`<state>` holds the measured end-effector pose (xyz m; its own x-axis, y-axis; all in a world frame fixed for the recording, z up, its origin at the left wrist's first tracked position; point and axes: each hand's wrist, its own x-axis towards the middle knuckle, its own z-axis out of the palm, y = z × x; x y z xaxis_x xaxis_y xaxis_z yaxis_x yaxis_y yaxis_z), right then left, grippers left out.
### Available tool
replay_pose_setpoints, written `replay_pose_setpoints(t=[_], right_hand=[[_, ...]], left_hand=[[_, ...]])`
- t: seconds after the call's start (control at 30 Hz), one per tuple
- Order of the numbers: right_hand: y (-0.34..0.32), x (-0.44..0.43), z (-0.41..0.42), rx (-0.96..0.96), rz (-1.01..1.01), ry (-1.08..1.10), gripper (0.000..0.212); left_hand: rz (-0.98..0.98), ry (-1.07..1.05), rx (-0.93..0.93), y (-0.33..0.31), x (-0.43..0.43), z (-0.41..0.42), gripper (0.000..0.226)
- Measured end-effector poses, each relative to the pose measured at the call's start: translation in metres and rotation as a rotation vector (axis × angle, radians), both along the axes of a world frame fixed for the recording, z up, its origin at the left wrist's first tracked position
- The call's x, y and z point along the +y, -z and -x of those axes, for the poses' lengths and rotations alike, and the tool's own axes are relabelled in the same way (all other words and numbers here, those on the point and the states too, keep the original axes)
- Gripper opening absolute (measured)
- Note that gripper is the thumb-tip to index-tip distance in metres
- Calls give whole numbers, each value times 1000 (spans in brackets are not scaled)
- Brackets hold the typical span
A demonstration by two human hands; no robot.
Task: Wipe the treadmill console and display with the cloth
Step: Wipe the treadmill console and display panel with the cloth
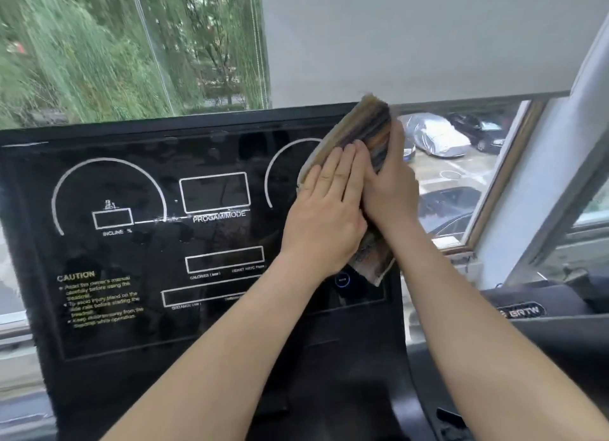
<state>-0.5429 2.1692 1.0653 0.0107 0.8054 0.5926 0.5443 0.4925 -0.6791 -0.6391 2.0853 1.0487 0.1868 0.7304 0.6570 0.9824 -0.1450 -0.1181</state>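
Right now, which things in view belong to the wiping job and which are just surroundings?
Job: striped cloth; treadmill console; left hand flat on the cloth; right hand gripping it at the console's right edge.

Surroundings: window blind; parked cars; trees.

2 forearms in view, both bare to the frame edge; no sleeve visible. Left hand [324, 216] and right hand [389, 190] ungloved. No rings, watch or wristband on either.

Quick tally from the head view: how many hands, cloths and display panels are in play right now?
Hands: 2, left hand flat on the cloth, right hand gripping it
Cloths: 1, striped cloth
Display panels: 1, black treadmill console
Total: 4
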Motion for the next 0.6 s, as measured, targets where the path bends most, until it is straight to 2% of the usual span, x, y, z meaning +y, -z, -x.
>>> replay_pose_setpoints(t=[0.13,0.3,0.4,0.5,0.6], right_hand=[[76,-43,-28,38,133,-37,50],[153,-95,-46,51,261,2,53],[137,-97,-42,16,215,44,60],[80,-65,-21,-122,-5,62,68],[15,-29,16,-280,-144,237,68]], left_hand=[[104,9,56,68,-36,-25,74],[209,19,128,138,-81,-41,77],[168,32,106,124,-76,-35,68],[93,-46,24,76,-55,-17,67],[22,-151,-65,20,-33,15,67]])
